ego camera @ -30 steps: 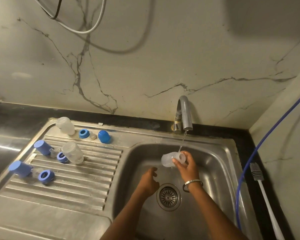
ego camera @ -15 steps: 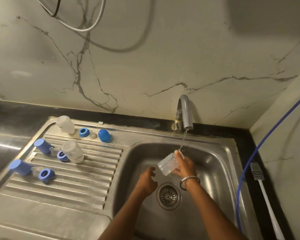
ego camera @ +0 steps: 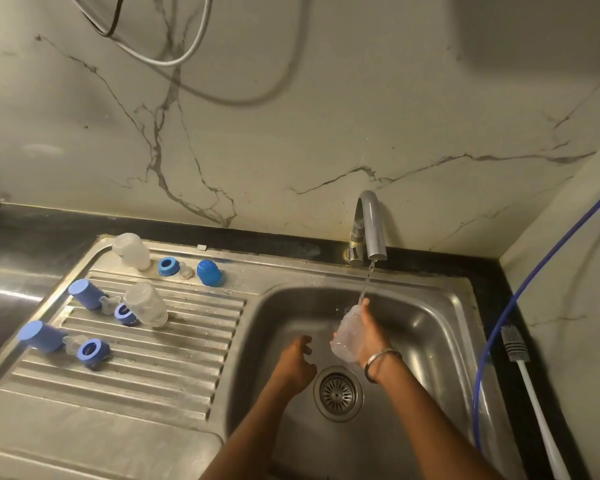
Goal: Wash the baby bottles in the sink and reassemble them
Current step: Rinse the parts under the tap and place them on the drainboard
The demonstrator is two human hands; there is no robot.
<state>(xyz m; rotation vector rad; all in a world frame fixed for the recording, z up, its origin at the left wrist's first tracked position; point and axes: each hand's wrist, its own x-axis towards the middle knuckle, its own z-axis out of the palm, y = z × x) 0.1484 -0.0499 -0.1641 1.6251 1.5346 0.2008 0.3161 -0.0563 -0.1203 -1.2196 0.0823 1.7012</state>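
My right hand (ego camera: 369,336) grips a clear baby bottle (ego camera: 347,336) over the sink basin (ego camera: 426,327), its mouth tilted up under the thin stream from the tap (ego camera: 371,230). My left hand (ego camera: 297,363) hovers just left of it with loosely curled fingers, holding nothing. On the ribbed drainboard (ego camera: 174,368) stand two more clear bottles (ego camera: 146,304) (ego camera: 131,250), blue caps (ego camera: 85,293) (ego camera: 42,336) (ego camera: 208,271), blue collar rings (ego camera: 92,351) (ego camera: 168,266) (ego camera: 125,313) and clear teats (ego camera: 72,344) (ego camera: 186,270).
The drain strainer (ego camera: 338,393) lies in the basin below my hands. A bottle brush (ego camera: 520,358) with a white handle lies on the dark counter at right, beside a blue hose (ego camera: 499,320). Cables hang on the marble wall behind.
My right hand has turned the bottle from lying sideways under the tap to nearly upright, mouth toward the stream, and lowered it slightly. My left hand has stayed close by.
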